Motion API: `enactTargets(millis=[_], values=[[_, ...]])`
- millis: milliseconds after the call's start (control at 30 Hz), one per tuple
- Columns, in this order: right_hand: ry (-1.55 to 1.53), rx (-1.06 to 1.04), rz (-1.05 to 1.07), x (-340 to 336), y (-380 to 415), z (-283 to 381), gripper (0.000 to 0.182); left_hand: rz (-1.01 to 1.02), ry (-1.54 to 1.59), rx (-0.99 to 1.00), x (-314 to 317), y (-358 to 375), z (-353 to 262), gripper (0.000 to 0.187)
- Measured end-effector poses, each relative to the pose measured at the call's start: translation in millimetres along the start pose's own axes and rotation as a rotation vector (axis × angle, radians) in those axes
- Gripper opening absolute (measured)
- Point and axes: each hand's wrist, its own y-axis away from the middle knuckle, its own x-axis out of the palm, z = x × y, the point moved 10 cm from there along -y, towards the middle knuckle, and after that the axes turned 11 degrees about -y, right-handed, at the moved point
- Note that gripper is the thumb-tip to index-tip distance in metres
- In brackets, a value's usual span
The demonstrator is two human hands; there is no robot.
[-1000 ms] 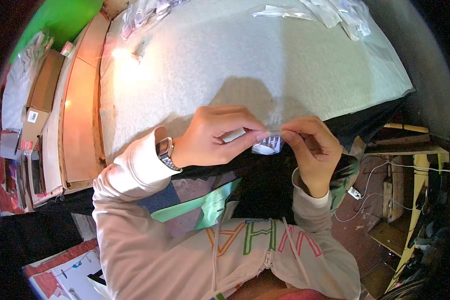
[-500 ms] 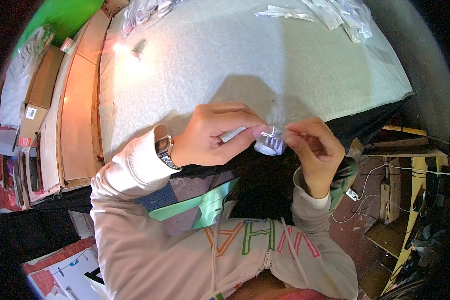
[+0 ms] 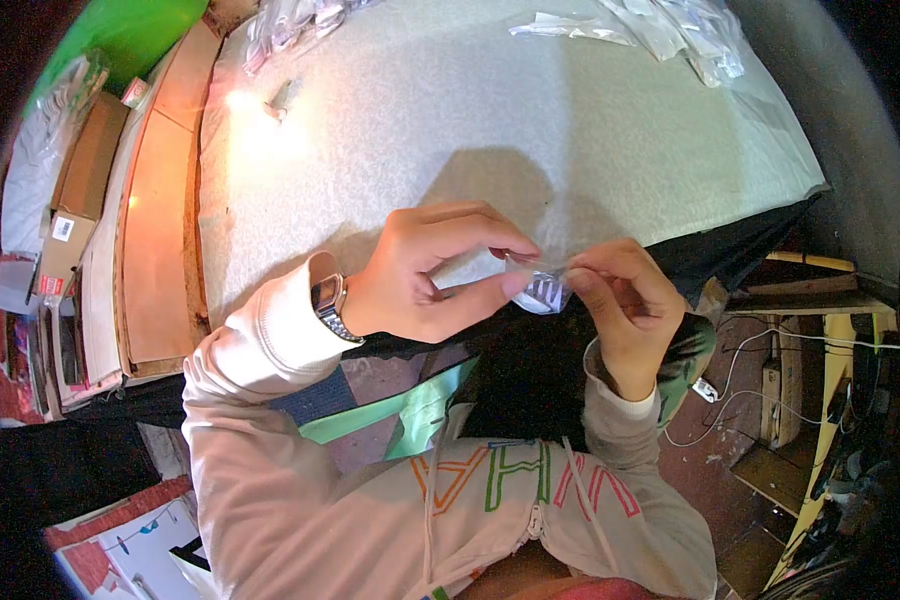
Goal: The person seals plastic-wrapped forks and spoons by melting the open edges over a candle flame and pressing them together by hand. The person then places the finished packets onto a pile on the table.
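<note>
A small clear plastic packet (image 3: 543, 291) with whitish, striped contents is between my two hands, just off the near edge of the cloth-covered table (image 3: 370, 130). My left hand (image 3: 448, 268), with a metal-band watch (image 3: 329, 300) on the wrist, touches the packet's left side; its thumb lies against the plastic and the index finger is a little apart above. My right hand (image 3: 625, 300) pinches the packet's upper right edge between thumb and forefinger.
Clear plastic packets (image 3: 660, 30) lie at the table's far right, more (image 3: 295, 28) at the far left. A bright light (image 3: 270, 108) glows at the left. A cardboard box (image 3: 82, 170) stands beyond the wooden boards (image 3: 160, 220). White cables (image 3: 740, 350) hang at the right.
My left thumb and index finger have spread apart at the packet's top. The packet has shifted very slightly downward; my right hand keeps its pinch.
</note>
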Motion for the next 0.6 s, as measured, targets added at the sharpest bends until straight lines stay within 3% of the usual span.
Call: enactTargets(millis=[333, 467, 567, 600], values=[[-0.077, 0.063, -0.003, 3.3, 3.0, -7.5, 0.012, 0.023, -0.017, -0.003, 4.7, 3.9, 4.5, 0.011], [-0.161, 0.104, 0.020, 4.2, 4.9, -15.9, 0.027, -0.011, -0.008, -0.053, -2.7, 2.7, 8.7, 0.008], [-0.198, 0.130, 0.155, 21.6, 5.9, -19.9, 0.047, -0.135, 0.270, -0.357, -4.6, 13.2, 32.5, 0.008], [-0.214, 0.143, 0.145, 22.8, 7.0, -21.8, 0.048, -0.140, 0.307, -0.362, -5.8, 13.2, 34.8, 0.008]])
